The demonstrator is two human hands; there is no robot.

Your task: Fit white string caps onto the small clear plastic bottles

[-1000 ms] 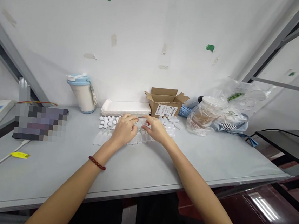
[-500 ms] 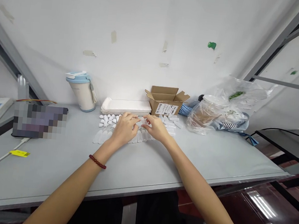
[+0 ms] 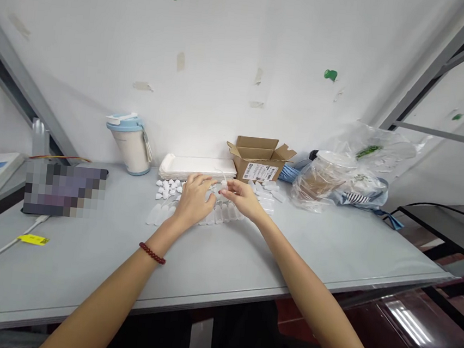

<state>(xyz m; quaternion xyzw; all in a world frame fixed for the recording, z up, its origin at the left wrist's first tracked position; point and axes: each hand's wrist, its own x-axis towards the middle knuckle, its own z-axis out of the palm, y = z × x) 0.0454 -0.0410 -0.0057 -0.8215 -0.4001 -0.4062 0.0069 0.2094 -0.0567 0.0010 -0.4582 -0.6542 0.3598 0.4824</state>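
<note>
As the right hand pinches a thin strip slanting far-left, the left hand curves, fingers parted, just left.

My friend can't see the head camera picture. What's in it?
A right hand seems to pinch a thin pale piece beside the left hand, over translucent pieces on a grey table. Small white pieces lie nearby; behind stand a cup and an open cardboard box.

Right hand: it holds a thin strip at the fingertips.
Left hand: its fingers bend near the right hand.
White pieces: they lie left of the left hand.
Box: it stands open near the wall.
</note>
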